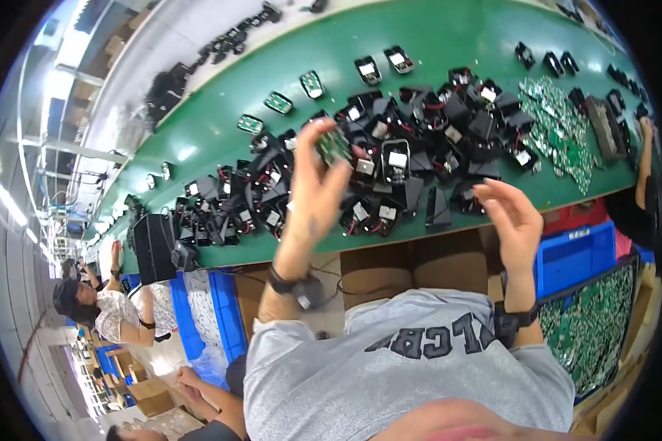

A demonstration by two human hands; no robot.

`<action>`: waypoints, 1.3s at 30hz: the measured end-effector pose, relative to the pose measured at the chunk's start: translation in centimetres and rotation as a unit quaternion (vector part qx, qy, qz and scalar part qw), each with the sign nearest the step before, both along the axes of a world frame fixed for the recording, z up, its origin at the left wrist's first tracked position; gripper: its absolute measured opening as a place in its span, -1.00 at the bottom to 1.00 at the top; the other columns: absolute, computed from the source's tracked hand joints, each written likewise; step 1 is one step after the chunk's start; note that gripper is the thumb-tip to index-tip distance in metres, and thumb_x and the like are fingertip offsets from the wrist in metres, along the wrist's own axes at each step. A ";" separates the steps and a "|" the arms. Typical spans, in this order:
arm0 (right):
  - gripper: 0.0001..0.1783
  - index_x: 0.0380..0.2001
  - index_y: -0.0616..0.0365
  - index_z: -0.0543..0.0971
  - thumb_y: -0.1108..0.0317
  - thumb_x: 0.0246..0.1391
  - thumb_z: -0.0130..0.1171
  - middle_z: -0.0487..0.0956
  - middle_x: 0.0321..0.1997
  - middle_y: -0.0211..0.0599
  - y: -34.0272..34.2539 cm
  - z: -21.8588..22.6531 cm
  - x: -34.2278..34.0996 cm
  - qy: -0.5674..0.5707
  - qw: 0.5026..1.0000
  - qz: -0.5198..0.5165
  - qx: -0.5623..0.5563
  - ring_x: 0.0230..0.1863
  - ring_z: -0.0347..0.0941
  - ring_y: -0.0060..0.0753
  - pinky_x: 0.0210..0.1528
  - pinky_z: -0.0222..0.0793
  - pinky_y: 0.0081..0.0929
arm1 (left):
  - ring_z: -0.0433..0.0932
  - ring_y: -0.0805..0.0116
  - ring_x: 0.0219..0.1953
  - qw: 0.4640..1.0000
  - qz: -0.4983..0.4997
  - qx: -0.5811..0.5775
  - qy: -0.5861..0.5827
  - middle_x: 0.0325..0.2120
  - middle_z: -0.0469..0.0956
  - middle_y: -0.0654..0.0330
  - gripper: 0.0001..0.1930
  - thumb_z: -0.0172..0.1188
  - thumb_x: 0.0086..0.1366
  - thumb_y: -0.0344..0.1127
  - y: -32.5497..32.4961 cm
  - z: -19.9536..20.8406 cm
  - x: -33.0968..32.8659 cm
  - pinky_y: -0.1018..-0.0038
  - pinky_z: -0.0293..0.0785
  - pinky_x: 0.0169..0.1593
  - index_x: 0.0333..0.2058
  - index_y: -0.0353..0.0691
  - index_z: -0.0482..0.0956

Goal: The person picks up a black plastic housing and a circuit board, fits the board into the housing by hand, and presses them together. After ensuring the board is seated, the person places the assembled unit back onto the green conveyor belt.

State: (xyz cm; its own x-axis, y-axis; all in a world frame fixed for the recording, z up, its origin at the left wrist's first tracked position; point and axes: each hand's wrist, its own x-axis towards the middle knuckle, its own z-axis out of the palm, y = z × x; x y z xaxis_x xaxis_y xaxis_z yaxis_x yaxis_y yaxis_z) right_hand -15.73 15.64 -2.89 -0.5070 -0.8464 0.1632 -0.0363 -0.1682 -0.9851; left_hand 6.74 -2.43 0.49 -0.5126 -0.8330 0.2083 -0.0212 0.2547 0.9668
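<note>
My left hand (pixel 312 176) is raised over the pile, fingers closed around a small device with a green circuit board (pixel 334 147); motion blurs it slightly. Beneath and around it lies a heap of black plastic housings (pixel 438 162), many with red and black wires and white parts inside. My right hand (pixel 513 217) hovers by the near edge of the heap, its fingers curved and apart, with nothing seen in them. The closest pieces to it are black housings (pixel 465 197). Past the left hand, several housings with green boards (pixel 278 102) stand in a spaced row.
Loose green boards (pixel 563 132) are piled on the green table (pixel 449 37) at right, beside a dark block (pixel 605 128). A blue bin (pixel 577 257) and a tray of boards (pixel 592 323) sit below. A black box (pixel 153 248) stands left. Other people work at both sides.
</note>
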 end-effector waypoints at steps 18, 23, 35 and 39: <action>-0.75 -0.13 0.26 0.57 0.35 0.21 0.09 0.61 -0.24 -0.27 13.1 -2.7 -11.8 -0.014 0.961 -0.274 0.036 -0.22 0.55 -0.47 -0.09 0.46 -0.57 | 0.20 -0.02 0.24 0.723 0.221 -0.169 -0.633 0.14 0.39 0.16 -0.54 0.22 0.12 -0.03 -27.1 -5.2 -0.6 -0.07 0.10 0.20 0.05 0.30 0.49; -0.75 -0.12 0.26 0.57 0.34 0.21 0.09 0.60 -0.24 -0.27 12.8 -3.7 -14.5 -0.025 0.963 -0.264 0.045 -0.19 0.54 -0.46 -0.07 0.45 -0.53 | 0.24 -0.01 0.20 0.666 0.249 -0.236 -0.662 0.15 0.33 0.14 -0.55 0.18 0.15 0.04 -27.7 -3.2 1.4 -0.08 0.18 0.14 0.00 0.04 0.55; -0.73 -0.15 0.36 0.55 0.39 0.14 0.14 0.60 -0.27 -0.26 4.3 -0.5 -14.3 0.190 0.953 -0.135 0.192 -0.28 0.50 -0.53 -0.16 0.39 -0.58 | 0.62 0.00 -0.21 0.804 0.128 -0.239 -0.529 -0.32 0.64 -0.03 -0.65 0.28 0.08 -0.04 -25.0 -5.2 -11.6 0.21 0.51 -0.11 -0.35 -0.22 0.68; -0.60 -0.11 0.34 0.55 0.24 0.08 0.21 0.59 -0.27 -0.18 -1.0 -1.2 -13.3 0.307 0.910 -0.171 0.221 -0.34 0.51 -0.44 -0.20 0.39 -0.53 | 0.58 0.02 -0.11 0.842 0.148 -0.182 -0.486 -0.24 0.61 -0.03 -0.55 0.27 0.06 -0.16 -25.0 -7.1 -11.7 0.21 0.50 -0.07 -0.07 -0.22 0.53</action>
State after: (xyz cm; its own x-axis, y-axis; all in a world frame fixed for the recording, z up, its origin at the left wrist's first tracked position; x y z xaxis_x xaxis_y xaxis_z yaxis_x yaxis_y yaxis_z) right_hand -29.01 14.65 -4.11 -0.6818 -0.7076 0.1855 -0.5775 0.3650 -0.7303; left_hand -5.00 -27.43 -6.61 -0.3696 -0.9259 0.0788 -0.8718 0.3748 0.3154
